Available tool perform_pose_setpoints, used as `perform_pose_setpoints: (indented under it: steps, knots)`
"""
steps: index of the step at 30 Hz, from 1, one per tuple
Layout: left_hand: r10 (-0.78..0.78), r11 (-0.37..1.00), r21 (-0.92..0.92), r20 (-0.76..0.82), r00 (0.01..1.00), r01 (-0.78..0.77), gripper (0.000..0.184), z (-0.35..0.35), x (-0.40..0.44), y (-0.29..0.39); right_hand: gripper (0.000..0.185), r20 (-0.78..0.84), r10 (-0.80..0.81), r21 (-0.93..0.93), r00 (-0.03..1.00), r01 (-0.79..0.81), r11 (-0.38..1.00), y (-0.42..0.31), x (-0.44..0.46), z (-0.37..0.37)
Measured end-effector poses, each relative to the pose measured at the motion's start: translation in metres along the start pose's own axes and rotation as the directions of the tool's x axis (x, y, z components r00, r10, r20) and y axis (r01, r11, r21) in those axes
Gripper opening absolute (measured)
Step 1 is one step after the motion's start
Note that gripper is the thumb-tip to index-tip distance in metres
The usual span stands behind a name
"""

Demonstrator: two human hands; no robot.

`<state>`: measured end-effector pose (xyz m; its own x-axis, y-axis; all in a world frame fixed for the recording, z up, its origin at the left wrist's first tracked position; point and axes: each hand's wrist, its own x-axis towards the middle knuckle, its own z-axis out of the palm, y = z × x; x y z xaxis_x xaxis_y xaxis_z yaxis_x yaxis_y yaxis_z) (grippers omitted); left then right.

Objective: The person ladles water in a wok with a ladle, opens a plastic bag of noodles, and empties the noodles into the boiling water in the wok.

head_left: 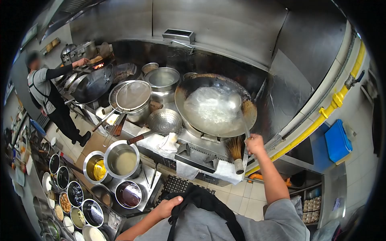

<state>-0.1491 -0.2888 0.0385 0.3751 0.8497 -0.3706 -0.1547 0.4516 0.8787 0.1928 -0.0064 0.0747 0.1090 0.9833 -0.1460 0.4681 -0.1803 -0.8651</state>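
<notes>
Right hand (255, 144): grasping ladle (246, 127), bowl (234, 100) toward three o'clock in wok (250, 110).
Bubbling liquid (211, 110): sweep gently, avoiding splashes.
Left hand (169, 206): by black apron (201, 197); grip unclear.

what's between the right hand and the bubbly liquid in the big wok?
The handle of the ladle: head view shows it running from the right hand across the near rim of the wok to the liquid.

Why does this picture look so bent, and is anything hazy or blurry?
Head view: probably a very wide lens, with black corners and a bowed yellow pipe; also in the head view, the water in the wok looks whitish and hazy, the ladle's handle smeared, the steel wall softly shiny.
</notes>
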Motion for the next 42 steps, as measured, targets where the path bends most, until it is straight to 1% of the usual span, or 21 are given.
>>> perform_pose_setpoints:
  steps: [1, 2, 3, 4, 5, 6, 9, 11, 13, 15, 16, 19, 22, 25, 28, 29, 32, 36, 38, 39, 42]
  knots:
    - [0.020, 1.000, -0.011, 0.023, 1.000, -0.020, 0.051, -0.002, 0.001, -0.003, 0.010, 0.097, 0.058, 0.133, 0.994, -0.071, 0.989, 0.004, -0.003, 0.007]
    - [0.022, 1.000, -0.009, 0.024, 0.999, -0.022, 0.051, -0.002, 0.002, -0.003, 0.006, 0.218, 0.182, 0.378, 0.959, -0.255, 0.890, 0.001, -0.009, 0.009]
    - [0.000, 1.000, -0.012, 0.010, 1.000, 0.000, 0.050, -0.003, 0.002, -0.004, 0.006, 0.217, 0.181, 0.379, 0.959, -0.254, 0.890, 0.001, -0.005, 0.005]
    - [-0.023, 1.000, -0.016, -0.003, 1.000, 0.023, 0.050, -0.003, 0.002, -0.004, 0.009, 0.432, 0.261, 0.605, 0.864, -0.492, 0.626, 0.001, 0.001, -0.004]
    - [-0.022, 1.000, -0.016, -0.003, 1.000, 0.022, 0.050, -0.003, 0.001, -0.004, 0.013, 0.640, 0.236, 0.684, 0.731, -0.682, 0.259, 0.001, 0.004, -0.011]
    - [-0.046, 0.999, 0.010, -0.032, 0.998, 0.046, 0.050, -0.003, 0.001, -0.004, 0.020, 0.674, 0.194, 0.700, 0.713, -0.700, 0.140, 0.001, 0.005, -0.016]
    - [-0.077, 0.996, 0.027, -0.075, 0.994, 0.079, 0.049, -0.003, 0.000, -0.002, 0.025, 0.685, 0.158, 0.709, 0.712, -0.700, 0.083, -0.018, 0.003, -0.027]
    - [-0.089, 0.996, 0.019, -0.083, 0.993, 0.091, 0.049, -0.001, -0.001, 0.000, 0.024, 0.669, 0.136, 0.712, 0.731, -0.682, 0.165, -0.033, 0.005, -0.039]
    - [-0.077, 0.997, -0.008, -0.084, 0.993, 0.076, 0.049, 0.000, -0.002, 0.004, 0.021, 0.616, 0.146, 0.717, 0.774, -0.627, 0.303, -0.059, -0.001, -0.055]
    - [-0.070, 0.997, -0.016, -0.061, 0.996, 0.069, 0.048, -0.004, 0.002, -0.001, 0.014, 0.502, 0.093, 0.726, 0.860, -0.477, 0.495, -0.089, -0.006, -0.072]
    - [-0.063, 0.998, -0.022, -0.042, 0.997, 0.062, 0.048, -0.005, 0.003, -0.003, 0.008, 0.400, 0.050, 0.702, 0.915, -0.341, 0.625, -0.108, -0.014, -0.078]
    - [-0.084, 0.996, 0.003, -0.082, 0.993, 0.085, 0.050, 0.002, 0.001, 0.008, 0.013, 0.133, -0.111, 0.570, 0.985, 0.015, 0.821, -0.152, -0.015, -0.099]
    - [-0.073, 0.997, 0.006, -0.045, 0.996, 0.074, 0.051, 0.002, 0.004, 0.010, 0.014, 0.013, -0.255, 0.469, 0.967, 0.219, 0.856, -0.192, -0.011, -0.119]
    - [-0.053, 0.999, 0.005, -0.012, 0.999, 0.053, 0.052, 0.002, 0.007, 0.010, 0.007, -0.133, -0.314, 0.443, 0.940, 0.340, 0.829, -0.215, -0.002, -0.129]
    - [-0.052, 0.998, 0.023, 0.002, 0.999, 0.052, 0.052, 0.000, 0.008, 0.008, 0.012, -0.191, -0.347, 0.360, 0.918, 0.395, 0.845, -0.215, 0.003, -0.123]
    - [-0.051, 0.998, 0.021, 0.001, 0.999, 0.051, 0.052, 0.000, 0.008, 0.008, 0.012, -0.189, -0.349, 0.359, 0.918, 0.395, 0.845, -0.209, 0.006, -0.121]
    - [-0.061, 0.998, 0.012, -0.005, 0.998, 0.061, 0.052, -0.002, 0.007, 0.005, 0.014, -0.178, -0.333, 0.211, 0.926, 0.367, 0.906, -0.176, 0.010, -0.104]
    - [-0.074, 0.997, 0.010, -0.046, 0.996, 0.075, 0.051, -0.003, 0.008, 0.000, 0.018, -0.208, -0.217, 0.146, 0.954, 0.250, 0.957, -0.120, 0.020, -0.068]
    - [-0.083, 0.997, 0.002, -0.081, 0.993, 0.083, 0.051, -0.005, 0.008, -0.006, 0.021, -0.140, -0.172, 0.116, 0.975, 0.188, 0.975, -0.086, 0.036, -0.052]
    - [-0.091, 0.996, 0.009, -0.058, 0.994, 0.092, 0.051, -0.009, 0.010, -0.012, 0.035, -0.114, -0.137, 0.091, 0.984, 0.148, 0.985, -0.075, 0.042, -0.043]
    - [-0.084, 0.996, 0.008, -0.028, 0.996, 0.085, 0.051, -0.012, 0.008, -0.009, 0.030, -0.132, -0.117, -0.042, 0.984, 0.112, 0.993, -0.029, 0.075, -0.014]
